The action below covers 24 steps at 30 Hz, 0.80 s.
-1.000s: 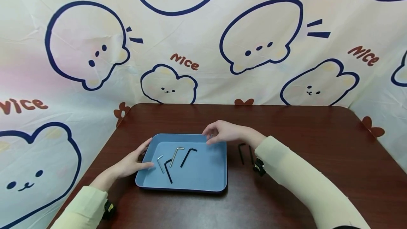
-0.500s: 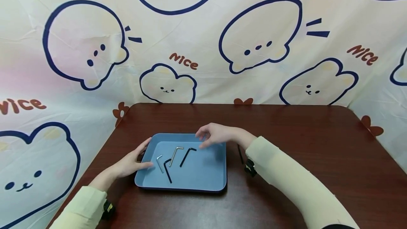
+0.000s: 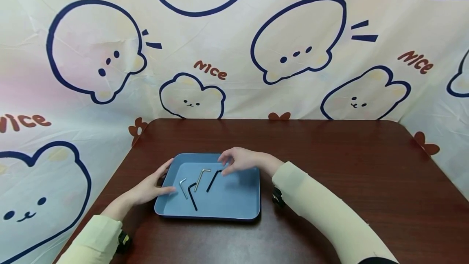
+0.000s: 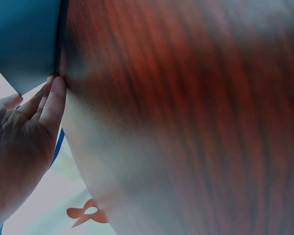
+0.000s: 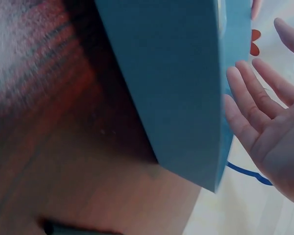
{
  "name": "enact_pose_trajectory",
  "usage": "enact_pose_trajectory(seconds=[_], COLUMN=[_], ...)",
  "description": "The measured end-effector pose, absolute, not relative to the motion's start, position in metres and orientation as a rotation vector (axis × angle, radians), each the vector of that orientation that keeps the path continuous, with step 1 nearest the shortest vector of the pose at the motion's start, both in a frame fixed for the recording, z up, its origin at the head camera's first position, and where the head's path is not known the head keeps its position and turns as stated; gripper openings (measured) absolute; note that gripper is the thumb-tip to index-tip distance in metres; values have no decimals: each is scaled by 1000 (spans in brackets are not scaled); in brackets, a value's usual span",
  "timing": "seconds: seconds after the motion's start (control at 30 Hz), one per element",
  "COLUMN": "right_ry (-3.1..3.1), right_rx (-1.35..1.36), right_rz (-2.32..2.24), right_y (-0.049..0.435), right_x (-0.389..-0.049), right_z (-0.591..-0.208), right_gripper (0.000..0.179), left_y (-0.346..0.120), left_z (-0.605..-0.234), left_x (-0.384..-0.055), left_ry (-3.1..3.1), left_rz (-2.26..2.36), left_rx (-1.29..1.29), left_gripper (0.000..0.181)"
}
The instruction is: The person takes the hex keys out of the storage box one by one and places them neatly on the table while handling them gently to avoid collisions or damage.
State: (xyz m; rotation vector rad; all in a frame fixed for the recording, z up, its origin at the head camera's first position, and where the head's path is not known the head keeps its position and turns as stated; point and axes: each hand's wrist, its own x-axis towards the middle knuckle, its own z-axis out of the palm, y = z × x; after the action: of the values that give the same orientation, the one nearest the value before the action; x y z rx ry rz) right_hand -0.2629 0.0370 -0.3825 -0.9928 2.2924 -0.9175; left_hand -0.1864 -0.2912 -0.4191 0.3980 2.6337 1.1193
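Note:
A blue rectangular tray (image 3: 234, 203) holds several L-shaped hex keys: a small silver hex key (image 3: 183, 189), a longer pale metal hex key (image 3: 199, 179), a black hex key (image 3: 192, 199) and another black hex key (image 3: 212, 183). My left hand (image 3: 150, 188) holds the tray's left side, thumb over the rim and fingers along the outer wall; the left wrist view shows these fingers at the tray's corner. Over the tray's back right part, my right hand (image 3: 238, 161) has its fingers loosely spread and nothing between them. Its fingertips overlap the bent end of the right-hand black hex key.
The tray stands on a dark brown wooden table (image 3: 329, 154). A cloth backdrop (image 3: 242, 44) with cartoon prints hangs behind and beside it. Low in the right wrist view, a blurred dark bar (image 5: 83, 229) lies on the table.
My right hand has moved left and slightly nearer over the tray, towards the black hex key. Its forearm now covers the two black hex keys seen earlier right of the tray. The left hand stays put.

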Motion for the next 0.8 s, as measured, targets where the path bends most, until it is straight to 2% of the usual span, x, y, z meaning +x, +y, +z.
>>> enact_pose_trajectory(seconds=[0.47,0.8], right_ry=[2362,2456], right_rx=[-945,-965], right_rz=[-956,-923], right_y=[30,24], right_x=[-257,-253], right_z=[-410,-419], right_gripper=[45,34], left_y=[-291,-292], left_z=[-420,-420], left_x=[-187,-187], left_ry=[2624,2620], left_rz=[1132,1146], left_rx=[394,405], left_gripper=[96,96])
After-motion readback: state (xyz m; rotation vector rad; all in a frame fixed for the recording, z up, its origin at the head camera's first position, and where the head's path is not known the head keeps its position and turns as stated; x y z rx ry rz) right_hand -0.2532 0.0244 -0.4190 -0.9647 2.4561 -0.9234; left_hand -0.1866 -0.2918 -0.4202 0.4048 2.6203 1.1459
